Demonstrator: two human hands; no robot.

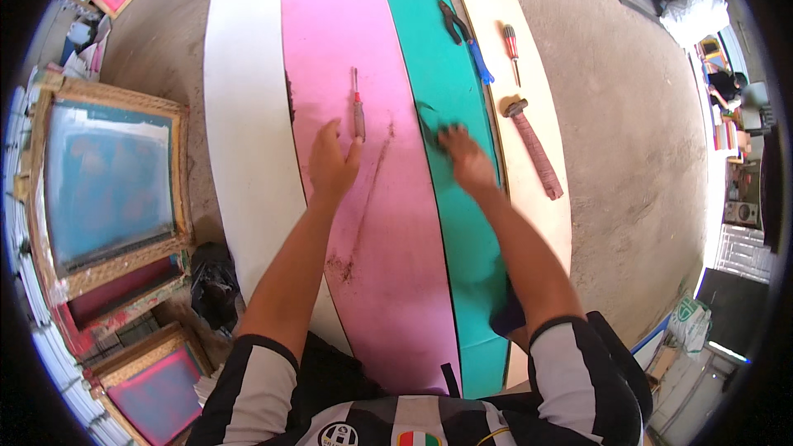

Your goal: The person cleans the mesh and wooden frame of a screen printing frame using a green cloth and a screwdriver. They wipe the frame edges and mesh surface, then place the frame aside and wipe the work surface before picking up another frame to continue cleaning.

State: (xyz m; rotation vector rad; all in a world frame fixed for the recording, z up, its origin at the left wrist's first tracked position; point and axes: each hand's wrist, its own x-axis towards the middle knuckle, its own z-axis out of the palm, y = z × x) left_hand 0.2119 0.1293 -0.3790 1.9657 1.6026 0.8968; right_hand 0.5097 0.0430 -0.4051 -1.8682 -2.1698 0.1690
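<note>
Several long painted boards lie side by side before me: a white board (248,116), a pink board (388,281), a green board (475,281) and a cream board (537,74). My left hand (334,163) is over the pink board with fingers apart, close to the handle of a screwdriver (358,116) lying there. Above the green board, my right hand (467,157) is smeared by motion; its fingertips meet a dark patch I cannot make out. Pliers (451,25) with a blue handle rest across the green board's far end. A second screwdriver (511,45) and a hammer (535,149) with a wrapped handle lie on the cream board.
Brown dirt (341,268) streaks the pink board. To the left stand wooden-framed screens (182,173) and a black plastic bag (213,281). A clear plastic bundle (694,15) lies far right, where another person (727,87) is visible. A bare floor (636,182) surrounds the boards.
</note>
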